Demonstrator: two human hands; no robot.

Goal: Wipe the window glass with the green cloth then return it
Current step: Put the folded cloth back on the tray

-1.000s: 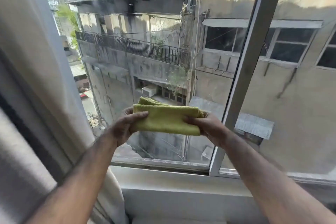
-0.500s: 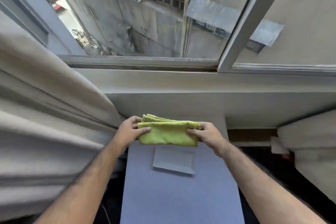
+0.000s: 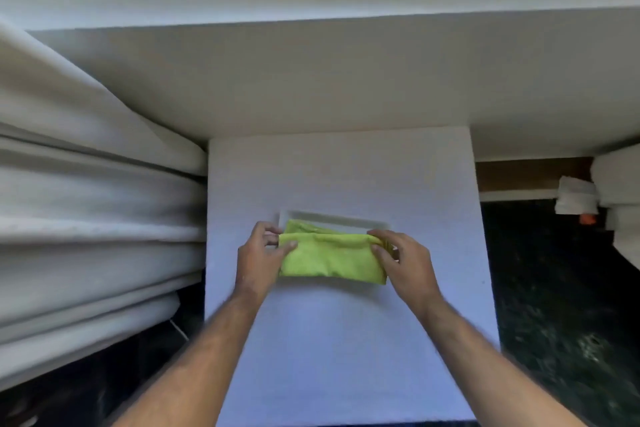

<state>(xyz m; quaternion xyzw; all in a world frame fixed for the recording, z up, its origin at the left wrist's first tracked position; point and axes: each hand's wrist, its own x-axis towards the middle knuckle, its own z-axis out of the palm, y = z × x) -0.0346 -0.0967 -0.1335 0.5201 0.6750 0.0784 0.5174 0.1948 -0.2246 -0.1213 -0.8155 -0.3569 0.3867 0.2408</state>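
Note:
The folded green cloth [image 3: 330, 258] is held flat between both hands, low over a shallow white tray [image 3: 332, 219] on the white table [image 3: 346, 357]. My left hand [image 3: 259, 258] pinches the cloth's left end and my right hand [image 3: 403, 262] pinches its right end. Most of the tray is hidden beneath the cloth; only its far rim shows. I cannot tell whether the cloth touches the tray. The window glass is out of view.
A white sill ledge [image 3: 329, 80] runs across above the table. Pale curtain folds [image 3: 86, 218] hang along the left. Dark floor [image 3: 561, 305] lies to the right, with a white bundle [image 3: 576, 199] and more curtain at the right edge.
The view has swung down from the window to the table. Both hands have carried the cloth down from in front of the glass to just over the tray.

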